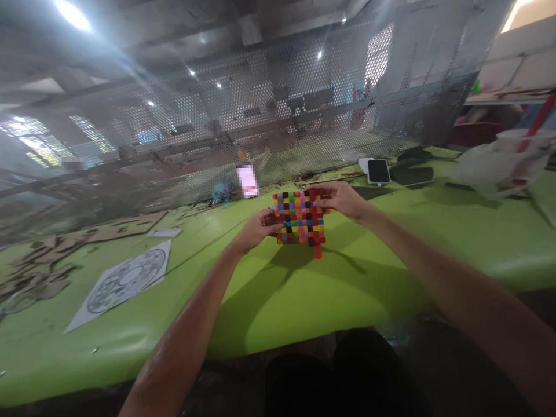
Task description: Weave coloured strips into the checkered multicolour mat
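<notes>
A small woven mat of many-coloured strips (300, 218) is held up just above the green table (339, 289), at the centre of the view. My left hand (259, 227) pinches its left edge, fingers closed on it. My right hand (341, 198) grips its upper right corner, fingers curled over the top edge. One red strip end (317, 250) hangs below the mat's lower edge. Both forearms reach in from the bottom of the view.
A printed sheet with a round pattern (125, 282) lies at the left, with brown cardboard cut-outs (47, 266) beyond it. A phone (378, 171) lies at the back right, near a plastic bag with a cup and straw (508, 159). A perforated metal screen (269, 110) backs the table.
</notes>
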`<state>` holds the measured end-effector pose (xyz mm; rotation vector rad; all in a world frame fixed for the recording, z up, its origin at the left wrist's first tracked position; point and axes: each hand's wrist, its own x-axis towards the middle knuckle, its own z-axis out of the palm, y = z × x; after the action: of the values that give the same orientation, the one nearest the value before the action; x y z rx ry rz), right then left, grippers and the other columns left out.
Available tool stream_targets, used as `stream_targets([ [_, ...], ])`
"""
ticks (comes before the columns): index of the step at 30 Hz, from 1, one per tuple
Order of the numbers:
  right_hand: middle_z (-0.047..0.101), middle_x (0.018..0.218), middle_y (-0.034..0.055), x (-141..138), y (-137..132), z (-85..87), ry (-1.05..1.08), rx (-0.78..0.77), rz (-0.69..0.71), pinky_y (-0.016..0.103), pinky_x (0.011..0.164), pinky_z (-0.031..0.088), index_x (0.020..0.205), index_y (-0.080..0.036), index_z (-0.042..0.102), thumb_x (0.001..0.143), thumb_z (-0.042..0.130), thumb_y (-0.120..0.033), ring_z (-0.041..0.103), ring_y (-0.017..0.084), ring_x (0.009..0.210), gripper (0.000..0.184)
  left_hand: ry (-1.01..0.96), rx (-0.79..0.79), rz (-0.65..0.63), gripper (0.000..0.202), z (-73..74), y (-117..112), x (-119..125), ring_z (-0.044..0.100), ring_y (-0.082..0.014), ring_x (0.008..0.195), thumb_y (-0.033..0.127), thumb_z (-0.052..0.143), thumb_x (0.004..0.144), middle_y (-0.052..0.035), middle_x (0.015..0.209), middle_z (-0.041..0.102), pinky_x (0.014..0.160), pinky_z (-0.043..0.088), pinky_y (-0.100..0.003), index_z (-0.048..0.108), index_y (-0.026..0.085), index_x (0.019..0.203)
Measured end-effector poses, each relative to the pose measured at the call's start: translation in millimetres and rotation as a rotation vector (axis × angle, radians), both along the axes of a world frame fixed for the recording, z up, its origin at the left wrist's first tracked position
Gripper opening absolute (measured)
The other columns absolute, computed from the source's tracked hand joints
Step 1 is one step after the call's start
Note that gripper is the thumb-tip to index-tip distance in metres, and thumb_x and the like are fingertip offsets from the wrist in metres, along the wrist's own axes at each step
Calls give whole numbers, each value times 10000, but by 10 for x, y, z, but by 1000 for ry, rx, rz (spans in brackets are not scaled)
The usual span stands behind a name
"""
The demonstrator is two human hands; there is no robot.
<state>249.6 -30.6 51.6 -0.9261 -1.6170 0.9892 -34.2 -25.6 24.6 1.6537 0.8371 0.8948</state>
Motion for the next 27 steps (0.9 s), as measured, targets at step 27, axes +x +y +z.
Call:
stream_targets([
  [27,799,1087,77,-10,5,-7,-19,15,-18,515,1000,611,1164,-230,785,730,872,-241,740,262,1022,443,-128,-67,-62,703,-32,4,94,752,-302,1083,228,904,733,-159,1195,766,943,616,-461,577,172,1353],
])
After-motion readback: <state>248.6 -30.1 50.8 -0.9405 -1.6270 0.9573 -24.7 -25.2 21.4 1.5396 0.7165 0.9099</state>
